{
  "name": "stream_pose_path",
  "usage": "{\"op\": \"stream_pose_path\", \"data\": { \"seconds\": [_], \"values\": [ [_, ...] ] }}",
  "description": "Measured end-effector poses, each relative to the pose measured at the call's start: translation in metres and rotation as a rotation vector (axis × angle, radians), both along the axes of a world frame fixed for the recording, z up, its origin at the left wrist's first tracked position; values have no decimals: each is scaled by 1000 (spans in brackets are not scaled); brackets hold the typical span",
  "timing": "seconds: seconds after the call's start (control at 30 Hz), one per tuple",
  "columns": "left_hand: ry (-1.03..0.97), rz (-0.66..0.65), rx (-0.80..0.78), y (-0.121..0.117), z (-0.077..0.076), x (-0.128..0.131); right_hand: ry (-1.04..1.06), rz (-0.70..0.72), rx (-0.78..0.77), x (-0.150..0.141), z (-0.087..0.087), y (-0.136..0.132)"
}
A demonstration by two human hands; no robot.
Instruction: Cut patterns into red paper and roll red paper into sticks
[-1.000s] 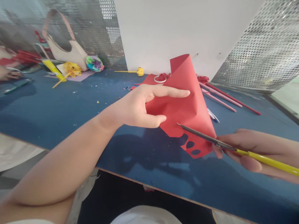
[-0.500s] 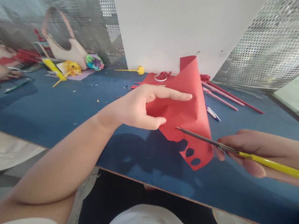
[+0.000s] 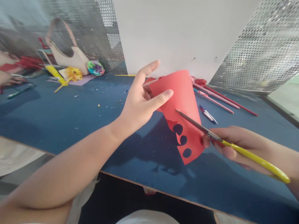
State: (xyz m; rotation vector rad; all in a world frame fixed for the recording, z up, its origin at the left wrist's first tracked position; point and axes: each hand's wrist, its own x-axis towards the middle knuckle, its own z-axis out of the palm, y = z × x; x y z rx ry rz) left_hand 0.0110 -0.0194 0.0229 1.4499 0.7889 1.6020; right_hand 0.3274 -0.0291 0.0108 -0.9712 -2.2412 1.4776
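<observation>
A curled sheet of red paper [image 3: 184, 102] with three round holes near its lower edge hangs above the blue table [image 3: 58, 115]. My left hand [image 3: 142, 99] pinches its upper left part, thumb in front, index finger stretched up. My right hand [image 3: 235, 144] is closed on yellow-handled scissors [image 3: 224, 143]. Their blades lie across the right side of the sheet, tips near its middle, and look closed.
Pink and red paper sticks [image 3: 219, 99] and a pen [image 3: 207, 114] lie behind the sheet. A beige handbag [image 3: 70, 53], paper flowers [image 3: 94, 67] and yellow scraps [image 3: 70, 74] sit at the back left. Another person's hand [image 3: 9, 79] shows at the far left edge.
My left hand has tilted up and turned the red sheet, its index finger lifting off the paper. The holes have swung left and the scissors have risen slightly with the sheet.
</observation>
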Motion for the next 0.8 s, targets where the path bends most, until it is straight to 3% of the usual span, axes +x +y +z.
{"op": "stream_pose_path", "data": {
  "seconds": [0.17,0.3,0.37,0.47,0.67,0.8],
  "values": [
    [-97,13,-48,-9,-1,9,-10,54,-21,-11,-1,-5],
    [108,-149,-113,-18,3,12,26,-18,-37,-14,-7,-4],
    [167,-159,-131,-21,3,13,26,-50,-59,-13,-12,-4],
    [128,-154,-126,-23,1,15,23,-50,-44,-13,-16,-5],
    [-22,-372,-90,-20,0,18,74,7,131,-22,-10,-9],
    [-25,-415,-88,-19,0,15,45,-3,117,-23,-7,-11]
  ]
}}
